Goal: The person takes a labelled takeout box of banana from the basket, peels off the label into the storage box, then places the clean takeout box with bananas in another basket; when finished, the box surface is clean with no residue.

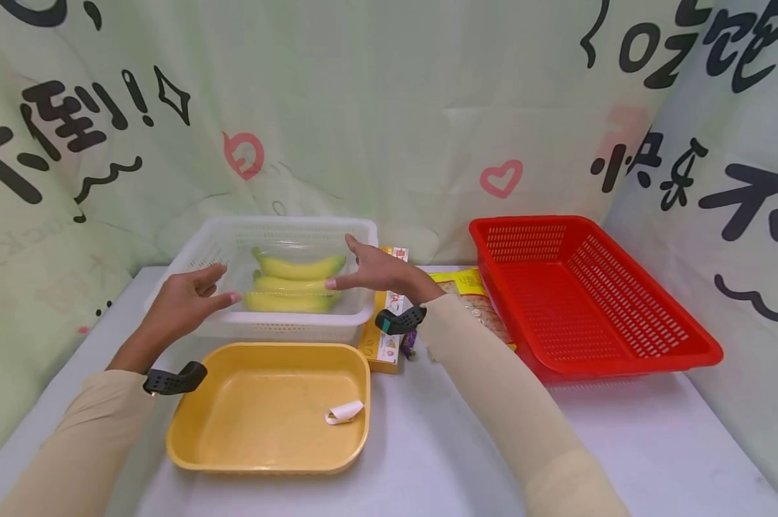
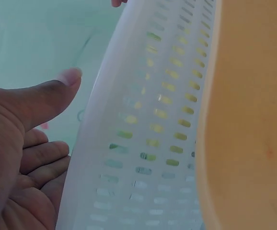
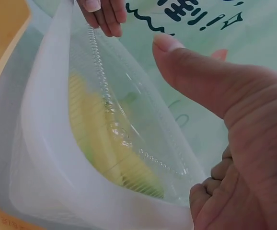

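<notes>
Yellow bananas lie inside a white plastic basket at the back left. Clear ridged plastic packaging covers them. My left hand is above the basket's left part, its thumb spread from its loosely bent fingers, holding nothing. Over the right part hovers my right hand, its thumb up and apart from the fingers, likewise with nothing in its grasp. The right wrist view shows its curled fingers close to the basket's rim; whether they touch it I cannot tell.
In front of the white basket stands a yellow tray with a small white wrapped item in it. A yellow box and a yellow-topped bag lie between the white basket and a red basket. Printed curtains hang behind.
</notes>
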`<act>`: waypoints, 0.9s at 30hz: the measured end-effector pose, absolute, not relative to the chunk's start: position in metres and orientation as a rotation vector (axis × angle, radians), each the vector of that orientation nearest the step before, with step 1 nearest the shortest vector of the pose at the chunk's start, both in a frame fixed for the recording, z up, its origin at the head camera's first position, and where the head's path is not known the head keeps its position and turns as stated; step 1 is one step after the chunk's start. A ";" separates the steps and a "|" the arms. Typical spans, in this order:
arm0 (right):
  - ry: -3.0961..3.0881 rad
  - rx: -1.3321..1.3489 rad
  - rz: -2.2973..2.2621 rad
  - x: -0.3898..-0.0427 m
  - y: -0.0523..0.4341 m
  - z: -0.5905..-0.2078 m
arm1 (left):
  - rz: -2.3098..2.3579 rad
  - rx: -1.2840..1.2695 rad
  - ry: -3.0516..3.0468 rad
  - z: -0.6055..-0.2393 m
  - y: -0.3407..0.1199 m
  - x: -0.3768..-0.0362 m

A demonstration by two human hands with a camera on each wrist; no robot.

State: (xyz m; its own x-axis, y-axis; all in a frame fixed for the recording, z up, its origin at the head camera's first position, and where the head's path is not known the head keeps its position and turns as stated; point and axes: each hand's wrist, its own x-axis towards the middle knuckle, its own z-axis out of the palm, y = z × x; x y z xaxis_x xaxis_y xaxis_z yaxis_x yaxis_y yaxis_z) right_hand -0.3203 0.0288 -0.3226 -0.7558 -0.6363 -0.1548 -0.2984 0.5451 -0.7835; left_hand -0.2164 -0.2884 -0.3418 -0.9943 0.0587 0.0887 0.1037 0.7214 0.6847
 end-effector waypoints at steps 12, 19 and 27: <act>2.361 -0.813 -1.139 -0.321 0.037 -0.329 | -1.192 -0.253 -2.779 -0.338 -0.273 -0.218; 2.355 -0.863 -1.151 -0.322 0.046 -0.326 | -1.176 -0.269 -2.811 -0.336 -0.267 -0.229; 2.422 -0.799 -1.182 -0.330 0.073 -0.325 | -1.169 -0.305 -2.833 -0.329 -0.254 -0.244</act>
